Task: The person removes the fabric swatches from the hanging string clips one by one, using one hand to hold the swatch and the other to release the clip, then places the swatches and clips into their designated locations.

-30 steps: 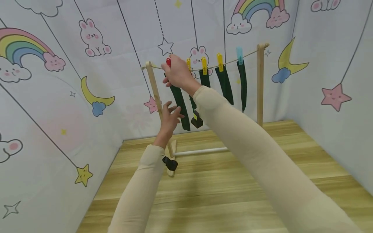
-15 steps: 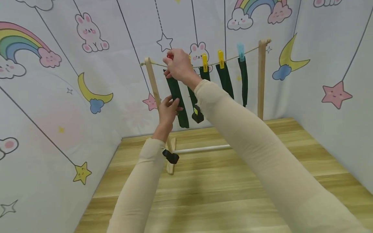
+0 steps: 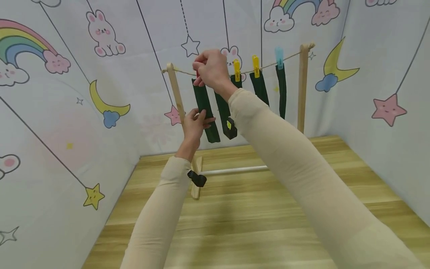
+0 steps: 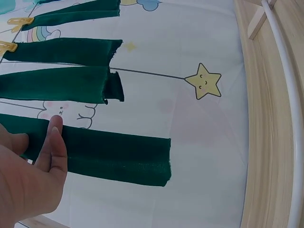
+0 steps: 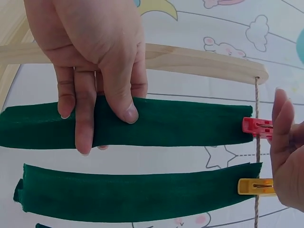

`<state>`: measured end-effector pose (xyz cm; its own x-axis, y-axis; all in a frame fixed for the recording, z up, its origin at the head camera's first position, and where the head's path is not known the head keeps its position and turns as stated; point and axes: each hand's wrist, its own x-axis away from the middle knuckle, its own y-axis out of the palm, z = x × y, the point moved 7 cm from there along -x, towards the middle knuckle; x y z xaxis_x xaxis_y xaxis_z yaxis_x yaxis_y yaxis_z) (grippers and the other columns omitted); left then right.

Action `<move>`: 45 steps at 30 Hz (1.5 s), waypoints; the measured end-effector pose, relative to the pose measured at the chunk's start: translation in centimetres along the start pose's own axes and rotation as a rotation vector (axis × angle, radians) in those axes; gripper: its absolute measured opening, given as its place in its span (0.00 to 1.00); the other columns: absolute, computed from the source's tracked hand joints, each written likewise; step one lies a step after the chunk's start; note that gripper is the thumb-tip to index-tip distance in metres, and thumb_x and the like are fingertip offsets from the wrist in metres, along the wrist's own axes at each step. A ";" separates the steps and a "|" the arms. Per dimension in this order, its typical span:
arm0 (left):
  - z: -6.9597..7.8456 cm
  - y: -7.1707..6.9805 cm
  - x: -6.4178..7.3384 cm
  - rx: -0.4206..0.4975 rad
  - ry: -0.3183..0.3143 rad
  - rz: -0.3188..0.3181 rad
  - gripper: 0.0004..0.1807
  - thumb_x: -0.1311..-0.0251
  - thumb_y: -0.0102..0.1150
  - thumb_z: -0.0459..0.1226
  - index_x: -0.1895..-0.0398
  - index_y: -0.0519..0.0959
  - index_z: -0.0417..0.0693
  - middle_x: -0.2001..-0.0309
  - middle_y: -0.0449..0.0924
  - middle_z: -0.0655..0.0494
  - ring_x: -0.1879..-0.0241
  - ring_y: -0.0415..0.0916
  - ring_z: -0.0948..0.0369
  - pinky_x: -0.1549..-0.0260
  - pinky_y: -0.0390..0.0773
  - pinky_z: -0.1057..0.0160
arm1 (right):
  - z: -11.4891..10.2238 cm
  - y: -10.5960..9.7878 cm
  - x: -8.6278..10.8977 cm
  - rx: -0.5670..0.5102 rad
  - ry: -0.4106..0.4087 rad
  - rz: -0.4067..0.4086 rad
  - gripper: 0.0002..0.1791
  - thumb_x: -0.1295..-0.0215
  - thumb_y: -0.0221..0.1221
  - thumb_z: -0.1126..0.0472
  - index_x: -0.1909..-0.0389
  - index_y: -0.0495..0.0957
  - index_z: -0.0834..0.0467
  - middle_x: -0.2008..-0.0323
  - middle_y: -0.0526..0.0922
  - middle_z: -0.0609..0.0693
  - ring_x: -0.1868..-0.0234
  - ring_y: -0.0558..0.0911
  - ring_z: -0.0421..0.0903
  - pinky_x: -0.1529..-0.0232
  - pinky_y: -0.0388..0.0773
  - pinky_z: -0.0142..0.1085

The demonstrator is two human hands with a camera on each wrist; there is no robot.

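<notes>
A green cloth strip (image 3: 202,98) hangs at the left end of a twine line (image 3: 185,72), clipped by a red clothespin (image 5: 256,127). My right hand (image 3: 215,71) pinches that clothespin's outer end; in the head view the hand mostly hides the pin. Lower on the same strip, my left hand (image 3: 193,127) pinches the cloth, its thumb in front and a fingertip showing behind in the right wrist view. Beside it hangs another green strip (image 5: 137,192) under a yellow clothespin (image 5: 254,186).
Two wooden posts (image 3: 303,89) hold the line, joined low down by a white bar (image 3: 235,170). Further right, green strips hang from a yellow clothespin (image 3: 256,66) and a light blue clothespin (image 3: 279,58). Below lies a wood-grain tabletop (image 3: 255,220); printed cloth walls (image 3: 134,56) surround it.
My left hand has come from beside the first strip onto its cloth. My right hand has shifted slightly right along the line with the red clothespin and strip.
</notes>
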<state>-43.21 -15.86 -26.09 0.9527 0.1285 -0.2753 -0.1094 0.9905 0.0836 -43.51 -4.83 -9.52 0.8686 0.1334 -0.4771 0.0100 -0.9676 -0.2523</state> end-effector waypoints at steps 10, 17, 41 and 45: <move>-0.8 0.4 0.5 0.005 -0.010 -0.006 0.14 0.23 0.50 0.39 0.44 0.74 0.39 0.52 0.82 0.42 0.60 0.86 0.59 0.60 0.80 0.64 | -0.6 -1.5 0.0 -0.110 -0.068 0.058 0.11 0.31 0.62 0.62 0.53 0.83 0.63 0.65 0.86 0.57 0.79 0.84 0.47 0.72 0.81 0.32; -1.2 0.6 0.8 -0.011 -0.007 -0.003 0.15 0.23 0.48 0.38 0.42 0.73 0.38 0.50 0.81 0.41 0.60 0.86 0.60 0.60 0.80 0.63 | -0.8 -2.4 -0.1 -0.188 -0.097 0.097 0.12 0.32 0.62 0.62 0.52 0.82 0.63 0.63 0.85 0.57 0.81 0.82 0.46 0.73 0.80 0.31; -3.7 -1.3 4.0 -0.205 0.015 0.068 0.17 0.32 0.63 0.41 0.49 0.84 0.37 0.54 0.78 0.50 0.53 0.68 0.58 0.51 0.71 0.58 | 7.4 -4.8 10.6 0.121 -0.203 -0.073 0.18 0.34 0.66 0.57 0.47 0.81 0.60 0.55 0.87 0.50 0.61 0.82 0.44 0.71 0.80 0.35; -4.7 -1.5 5.1 -0.212 -0.013 0.038 0.19 0.32 0.63 0.41 0.46 0.83 0.37 0.48 0.77 0.45 0.43 0.68 0.53 0.39 0.66 0.47 | 10.3 -6.1 12.5 0.164 -0.165 -0.077 0.17 0.35 0.67 0.57 0.48 0.82 0.60 0.56 0.87 0.51 0.55 0.81 0.46 0.63 0.80 0.38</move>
<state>-39.54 -16.50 -32.10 0.9501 0.1671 -0.2634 -0.2017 0.9732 -0.1102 -37.77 4.93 -22.59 0.7756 0.2520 -0.5787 -0.0189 -0.9071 -0.4204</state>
